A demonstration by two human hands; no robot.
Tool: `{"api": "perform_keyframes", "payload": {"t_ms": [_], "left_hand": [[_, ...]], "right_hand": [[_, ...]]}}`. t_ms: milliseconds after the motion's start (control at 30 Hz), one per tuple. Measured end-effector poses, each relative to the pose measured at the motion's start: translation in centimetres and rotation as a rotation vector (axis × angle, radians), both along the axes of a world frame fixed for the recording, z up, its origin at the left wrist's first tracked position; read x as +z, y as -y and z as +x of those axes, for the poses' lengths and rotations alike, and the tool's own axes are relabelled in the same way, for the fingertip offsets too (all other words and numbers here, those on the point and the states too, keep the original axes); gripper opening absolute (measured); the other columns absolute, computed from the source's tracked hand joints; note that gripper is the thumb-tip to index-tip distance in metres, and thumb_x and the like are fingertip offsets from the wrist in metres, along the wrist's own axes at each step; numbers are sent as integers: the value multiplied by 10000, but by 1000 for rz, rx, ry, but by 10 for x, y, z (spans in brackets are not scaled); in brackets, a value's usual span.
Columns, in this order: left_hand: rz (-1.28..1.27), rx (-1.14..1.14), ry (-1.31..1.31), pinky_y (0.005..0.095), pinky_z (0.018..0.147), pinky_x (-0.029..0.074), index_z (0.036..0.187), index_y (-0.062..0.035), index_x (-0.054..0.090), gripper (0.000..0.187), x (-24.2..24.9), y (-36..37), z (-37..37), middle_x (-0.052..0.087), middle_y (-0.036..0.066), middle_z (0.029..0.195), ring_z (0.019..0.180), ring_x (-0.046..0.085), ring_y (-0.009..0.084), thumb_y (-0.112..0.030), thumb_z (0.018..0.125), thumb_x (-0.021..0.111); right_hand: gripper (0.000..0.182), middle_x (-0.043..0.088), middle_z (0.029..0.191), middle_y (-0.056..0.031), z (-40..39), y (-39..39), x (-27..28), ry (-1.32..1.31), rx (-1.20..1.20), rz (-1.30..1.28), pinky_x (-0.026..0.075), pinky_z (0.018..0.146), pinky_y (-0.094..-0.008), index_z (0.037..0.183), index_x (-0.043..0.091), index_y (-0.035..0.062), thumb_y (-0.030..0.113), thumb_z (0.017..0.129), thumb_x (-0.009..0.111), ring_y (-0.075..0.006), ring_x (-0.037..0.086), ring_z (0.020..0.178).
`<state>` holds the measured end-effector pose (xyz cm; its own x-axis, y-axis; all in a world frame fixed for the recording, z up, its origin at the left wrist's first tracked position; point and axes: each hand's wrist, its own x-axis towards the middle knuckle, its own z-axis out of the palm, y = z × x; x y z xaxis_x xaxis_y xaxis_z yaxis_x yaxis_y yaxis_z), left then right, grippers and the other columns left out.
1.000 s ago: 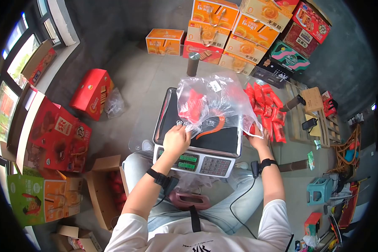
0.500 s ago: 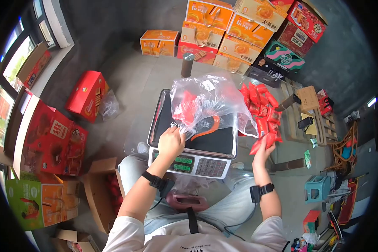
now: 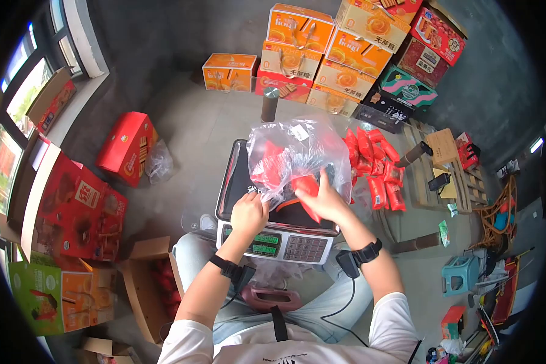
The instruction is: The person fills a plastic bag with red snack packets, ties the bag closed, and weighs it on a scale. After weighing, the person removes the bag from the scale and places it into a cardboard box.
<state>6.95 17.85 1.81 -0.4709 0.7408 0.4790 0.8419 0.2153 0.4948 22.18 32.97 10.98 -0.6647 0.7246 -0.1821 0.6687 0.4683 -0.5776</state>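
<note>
The left hand (image 3: 249, 213) pinched the rim of the clear bag (image 3: 291, 159), which sat on the scale (image 3: 282, 209) just beyond it. The right hand (image 3: 324, 197) gripped red packets (image 3: 306, 189) at the bag's mouth. If the pinch loosened, the thin rim could sag and packets might spill onto the scale.

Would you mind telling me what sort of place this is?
Probably a small shop's stockroom or packing corner: stacked orange cartons against the wall, a weighing scale on the person's lap, and loose red snack packets beside it.
</note>
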Motion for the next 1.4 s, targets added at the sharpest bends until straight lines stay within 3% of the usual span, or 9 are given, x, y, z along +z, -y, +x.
{"api": "perform_keyframes", "payload": {"t_ms": [233, 300, 567, 700, 833, 1000, 1167, 1267, 1400], "left_hand": [[-7, -10, -11, 412, 697, 498, 775, -21, 602, 161, -1, 3, 1, 609, 133, 761, 743, 605, 314, -165, 843, 577], [-1, 0, -12, 413, 695, 499, 780, -22, 602, 160, -3, 0, -1, 611, 134, 759, 741, 606, 314, -163, 850, 575], [-116, 0, -18, 420, 711, 504, 764, -26, 597, 205, -1, -8, -4, 633, 134, 740, 750, 622, 316, -184, 886, 549], [-177, -3, 41, 429, 753, 511, 769, -20, 599, 230, 3, -9, -4, 652, 151, 788, 809, 639, 327, -185, 911, 526], [-182, -1, 25, 428, 745, 512, 770, -20, 602, 224, 2, -10, -4, 649, 151, 780, 794, 638, 329, -180, 908, 529], [-209, 5, 27, 434, 745, 510, 761, -20, 607, 251, -1, -11, -5, 649, 154, 788, 795, 638, 333, -198, 914, 518], [-211, -10, 69, 438, 750, 510, 770, -10, 614, 264, 2, -11, -7, 649, 156, 789, 801, 637, 340, -205, 917, 513], [-222, -4, 58, 438, 754, 511, 780, -10, 614, 263, -1, -9, -6, 649, 158, 798, 813, 635, 338, -209, 918, 511], [-221, 2, 50, 432, 768, 508, 795, -12, 614, 240, 4, -10, -5, 649, 156, 810, 832, 633, 327, -194, 914, 514]], "right_hand": [[802, 520, 1245, -307, -34, -60, -76, -339, -354, 151, 484, 921, -445, 1311, 315, -80, 436, 822, 687, -410, 572, 1127], [663, 489, 1343, -219, -33, -42, -30, -590, -456, -663, 492, 906, -370, 1322, 359, -30, 387, 890, 641, -289, 564, 1170], [327, 693, 998, -113, 45, -30, 39, -472, -104, -614, 511, 654, -232, 1174, 587, 19, 259, 955, 554, -172, 697, 863], [219, 678, 887, -80, 69, -85, 20, -871, -559, -210, 460, 606, -218, 1069, 622, 32, 192, 938, 548, -95, 645, 733], [446, 652, 1044, -198, 85, -155, -109, -499, -612, 284, 478, 891, -393, 1143, 563, -15, 280, 832, 689, -309, 634, 981], [574, 620, 1133, -269, 98, -153, -203, -136, -536, -2, 465, 920, -427, 1207, 548, -18, 395, 829, 674, -395, 592, 1097], [399, 665, 1133, -171, 98, -138, -213, -320, -411, 3, 491, 864, -390, 1209, 591, 46, 307, 907, 589, -313, 631, 1067], [316, 665, 942, -34, 93, -90, -152, -457, -730, -441, 493, 738, -317, 1112, 653, 76, 260, 857, 681, -158, 619, 861], [298, 608, 908, 11, 114, -34, -142, -798, -945, -271, 337, 545, -217, 1070, 586, 116, 305, 863, 688, -73, 535, 666]]}}
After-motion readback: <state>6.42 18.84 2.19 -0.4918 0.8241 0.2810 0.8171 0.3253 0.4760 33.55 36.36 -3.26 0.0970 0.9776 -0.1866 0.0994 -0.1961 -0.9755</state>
